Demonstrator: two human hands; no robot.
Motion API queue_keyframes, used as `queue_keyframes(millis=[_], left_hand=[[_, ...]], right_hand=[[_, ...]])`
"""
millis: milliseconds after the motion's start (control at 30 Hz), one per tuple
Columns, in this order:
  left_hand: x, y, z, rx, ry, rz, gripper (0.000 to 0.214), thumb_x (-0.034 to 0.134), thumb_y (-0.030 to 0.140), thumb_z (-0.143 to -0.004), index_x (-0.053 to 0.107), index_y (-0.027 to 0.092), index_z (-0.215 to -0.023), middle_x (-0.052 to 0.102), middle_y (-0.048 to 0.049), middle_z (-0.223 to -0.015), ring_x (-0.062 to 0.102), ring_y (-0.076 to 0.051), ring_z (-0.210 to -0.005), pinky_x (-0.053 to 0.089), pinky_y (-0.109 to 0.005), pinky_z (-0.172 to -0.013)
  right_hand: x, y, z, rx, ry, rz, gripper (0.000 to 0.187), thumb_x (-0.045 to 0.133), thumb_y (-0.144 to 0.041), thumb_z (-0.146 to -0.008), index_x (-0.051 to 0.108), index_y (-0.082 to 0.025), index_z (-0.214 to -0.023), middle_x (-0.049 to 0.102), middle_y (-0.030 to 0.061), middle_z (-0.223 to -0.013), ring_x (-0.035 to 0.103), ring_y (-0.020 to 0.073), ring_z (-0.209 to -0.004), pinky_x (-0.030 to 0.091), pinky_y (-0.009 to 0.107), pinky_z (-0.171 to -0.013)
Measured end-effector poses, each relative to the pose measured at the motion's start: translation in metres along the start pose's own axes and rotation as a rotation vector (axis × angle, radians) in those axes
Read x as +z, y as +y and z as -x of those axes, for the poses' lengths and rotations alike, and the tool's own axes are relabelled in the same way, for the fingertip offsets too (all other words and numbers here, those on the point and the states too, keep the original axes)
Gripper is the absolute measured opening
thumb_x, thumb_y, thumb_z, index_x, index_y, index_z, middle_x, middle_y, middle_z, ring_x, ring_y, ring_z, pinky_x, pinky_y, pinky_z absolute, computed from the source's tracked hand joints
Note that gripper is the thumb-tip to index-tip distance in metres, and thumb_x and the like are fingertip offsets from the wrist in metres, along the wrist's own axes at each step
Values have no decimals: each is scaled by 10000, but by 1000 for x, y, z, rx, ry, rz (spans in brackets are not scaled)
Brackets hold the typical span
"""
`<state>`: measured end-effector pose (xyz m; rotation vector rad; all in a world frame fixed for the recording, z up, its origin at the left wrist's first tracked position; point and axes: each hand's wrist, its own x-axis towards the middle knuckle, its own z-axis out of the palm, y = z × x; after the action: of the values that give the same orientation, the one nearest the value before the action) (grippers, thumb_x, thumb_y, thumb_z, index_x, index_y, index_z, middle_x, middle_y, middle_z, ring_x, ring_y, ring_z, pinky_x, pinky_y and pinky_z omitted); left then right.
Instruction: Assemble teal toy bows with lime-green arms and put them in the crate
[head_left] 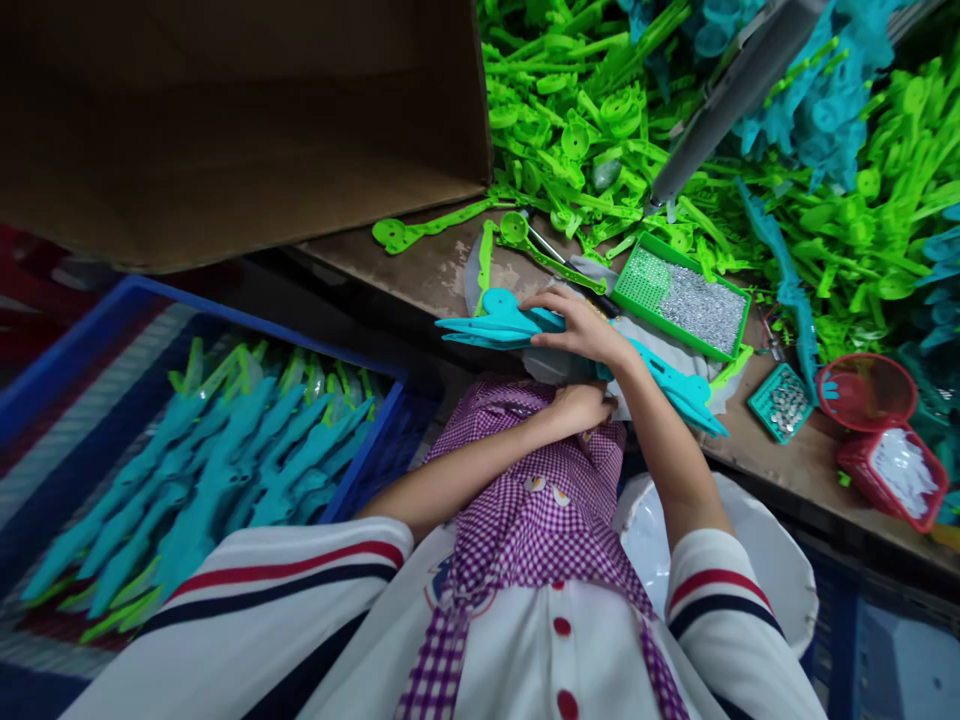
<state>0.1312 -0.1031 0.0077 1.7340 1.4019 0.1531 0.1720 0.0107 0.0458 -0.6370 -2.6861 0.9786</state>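
A long turquoise plastic part (499, 322) lies across the table's front edge, its far end (679, 390) reaching out to the right under my forearm. Over its middle, my right hand (576, 322) is closed on it, with the thumb on the near side and the fingers on the far side. Lower down, against the purple checked apron (525, 500), my left hand (581, 408) is curled closed by the table edge. Whatever its fingers hold, if anything, is hidden. A grey cloth (626, 398) lies beneath the turquoise part.
Green plastic parts (570, 130) are heaped at the back. A green tray of small screws (701, 305) and a small teal tray of metal pieces (781, 402) stand right. A blue crate (390, 400) holds assembled pieces at left, below a cardboard box (300, 130). A grey tool (720, 110) hangs overhead.
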Motion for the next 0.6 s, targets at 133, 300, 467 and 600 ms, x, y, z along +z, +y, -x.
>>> queue_keyframes(millis=[133,300,467,600], left_hand=[[1,-3,-2,17,15,28,458,453,493,-973,616,178,-1263,731,-138,-1183,689,-316,-1126,545,-369,-906],[6,-8,-3,73,68,27,463,461,445,-974,573,165,-1326,678,-154,-1302,650,-321,-1196,525,-392,-975],[9,-18,0,137,111,-6,440,468,417,-980,569,175,-1332,680,-156,-1285,647,-330,-1195,517,-421,-993],[5,-26,4,190,126,-57,423,481,420,-983,576,190,-1325,679,-158,-1279,659,-339,-1173,528,-427,-969]], right_hand=[[7,2,-1,20,-18,31,457,670,-324,-885,599,-226,-1326,550,96,-1290,565,263,-1208,446,443,-1095],[14,7,0,76,-56,104,461,649,-319,-912,590,-236,-1362,563,97,-1292,575,259,-1201,459,435,-1078],[17,8,5,70,-32,123,461,622,-345,-948,575,-253,-1397,557,96,-1342,578,252,-1230,467,424,-1080],[18,5,8,104,-13,150,456,615,-354,-958,571,-286,-1406,557,85,-1358,581,246,-1235,481,422,-1069]])
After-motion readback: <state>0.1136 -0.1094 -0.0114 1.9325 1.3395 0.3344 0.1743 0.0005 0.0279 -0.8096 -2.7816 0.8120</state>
